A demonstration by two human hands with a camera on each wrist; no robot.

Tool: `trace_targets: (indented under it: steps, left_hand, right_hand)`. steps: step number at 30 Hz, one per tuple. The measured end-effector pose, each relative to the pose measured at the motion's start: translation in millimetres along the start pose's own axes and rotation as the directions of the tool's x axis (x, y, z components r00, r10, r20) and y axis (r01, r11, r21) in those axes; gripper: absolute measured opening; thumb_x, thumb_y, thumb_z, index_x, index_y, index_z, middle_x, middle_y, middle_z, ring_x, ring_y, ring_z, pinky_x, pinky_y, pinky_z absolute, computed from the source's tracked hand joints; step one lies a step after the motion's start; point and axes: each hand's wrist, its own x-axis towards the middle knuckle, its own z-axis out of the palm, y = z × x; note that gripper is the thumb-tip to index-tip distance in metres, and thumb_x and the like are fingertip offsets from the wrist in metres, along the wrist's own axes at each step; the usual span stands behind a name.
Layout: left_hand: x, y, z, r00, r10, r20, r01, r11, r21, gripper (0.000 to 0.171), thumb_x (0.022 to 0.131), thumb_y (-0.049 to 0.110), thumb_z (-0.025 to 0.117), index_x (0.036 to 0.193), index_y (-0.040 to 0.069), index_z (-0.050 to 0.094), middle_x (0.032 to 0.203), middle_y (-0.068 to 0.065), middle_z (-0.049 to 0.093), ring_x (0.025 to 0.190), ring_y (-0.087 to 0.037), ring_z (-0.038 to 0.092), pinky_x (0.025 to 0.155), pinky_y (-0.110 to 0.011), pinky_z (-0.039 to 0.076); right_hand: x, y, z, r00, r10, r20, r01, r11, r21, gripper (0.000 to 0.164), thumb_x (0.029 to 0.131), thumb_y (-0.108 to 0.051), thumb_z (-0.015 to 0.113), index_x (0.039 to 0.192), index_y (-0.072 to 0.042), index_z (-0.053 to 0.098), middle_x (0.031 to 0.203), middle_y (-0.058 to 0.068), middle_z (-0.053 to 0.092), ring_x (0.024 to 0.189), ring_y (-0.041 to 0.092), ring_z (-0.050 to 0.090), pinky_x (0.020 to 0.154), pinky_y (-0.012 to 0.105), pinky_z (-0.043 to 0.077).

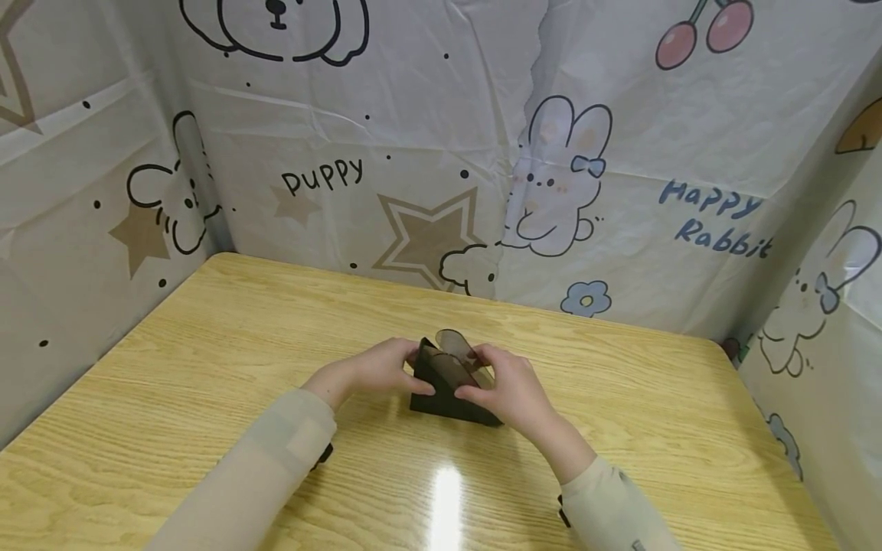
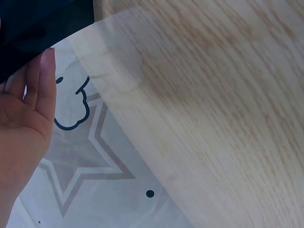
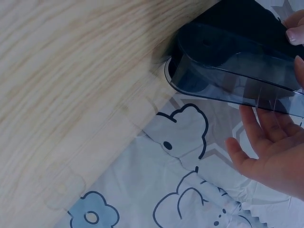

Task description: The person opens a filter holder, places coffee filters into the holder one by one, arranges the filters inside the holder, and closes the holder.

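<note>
A black wedge-shaped holder (image 1: 448,402) stands on the table, its tall corner at the left. A smoky see-through piece (image 3: 209,66) with a rounded end lies along its sloping side; in the head view the smoky piece (image 1: 451,370) rises above the black edge. My left hand (image 1: 383,370) grips the holder's left end, thumb on the front, fingers partly hidden behind. In the left wrist view the left fingers (image 2: 40,80) lie against the black holder (image 2: 52,28). My right hand (image 1: 513,386) holds the smoky piece between thumb and fingers, from the right.
A wood-grain table (image 1: 227,360) spreads around both hands. White cloth (image 1: 413,92) printed with cartoon animals rises along its back and sides. A small dark object (image 1: 730,350) sits at the table's far right corner.
</note>
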Motion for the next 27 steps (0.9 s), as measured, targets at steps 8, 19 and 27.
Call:
trace_targets:
  steps: [8, 19, 27]
  left_hand:
    - [1.0, -1.7, 0.3, 0.999, 0.042, 0.001, -0.042, 0.999, 0.0, 0.034, 0.081, 0.022, 0.073, 0.112, 0.014, 0.062, 0.104, 0.002, 0.068, 0.103, -0.016, 0.061, 0.097, -0.044, 0.043]
    - [-0.3, 0.4, -0.2, 1.0, 0.027, -0.002, -0.027, 1.0, -0.003, 0.036, 0.081, 0.022, 0.074, 0.113, 0.013, 0.062, 0.104, 0.002, 0.067, 0.103, -0.015, 0.06, 0.097, -0.044, 0.042]
    - [-1.6, 2.6, -0.2, 1.0, 0.0, -0.007, 0.0, 1.0, -0.012, 0.037, 0.081, 0.023, 0.074, 0.115, 0.014, 0.061, 0.107, 0.001, 0.066, 0.106, -0.017, 0.059, 0.099, -0.045, 0.041]
  right_hand:
    - [0.3, -1.5, 1.8, 1.0, -0.009, -0.007, 0.009, 1.0, -0.03, 0.045, 0.073, -0.028, 0.08, 0.111, -0.011, 0.063, 0.102, 0.001, 0.068, 0.098, 0.022, 0.062, 0.089, 0.043, 0.044]
    - [0.6, -2.0, 3.2, 1.0, -0.001, 0.016, 0.002, 0.998, -0.056, 0.047, 0.073, -0.03, 0.08, 0.112, -0.011, 0.062, 0.104, 0.001, 0.068, 0.097, 0.02, 0.061, 0.09, 0.044, 0.042]
    - [-0.6, -0.8, 4.4, 1.0, 0.003, 0.023, -0.002, 0.997, -0.074, 0.047, 0.073, -0.03, 0.079, 0.112, -0.011, 0.062, 0.104, 0.001, 0.067, 0.096, 0.019, 0.061, 0.09, 0.043, 0.042]
